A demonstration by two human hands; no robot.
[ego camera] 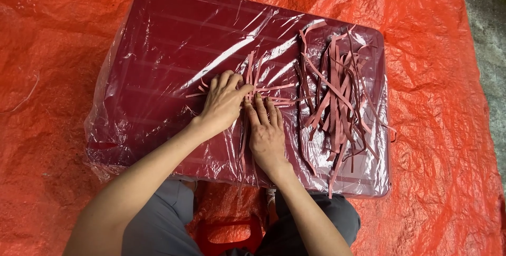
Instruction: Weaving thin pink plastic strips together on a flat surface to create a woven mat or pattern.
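Note:
A dark red plastic-wrapped box lid lies in front of me as a work surface. At its middle, several thin pink strips cross each other in a small woven patch. My left hand presses down on the patch from the left, fingers bent over the crossing. My right hand lies flat just below and right of it, fingertips pinching a strip end at the crossing. A loose heap of more pink strips lies to the right of both hands.
An orange plastic tarp covers the ground all around the box. A strip of grey ground shows at the far right. My knees in grey trousers and a red stool are below the box's near edge.

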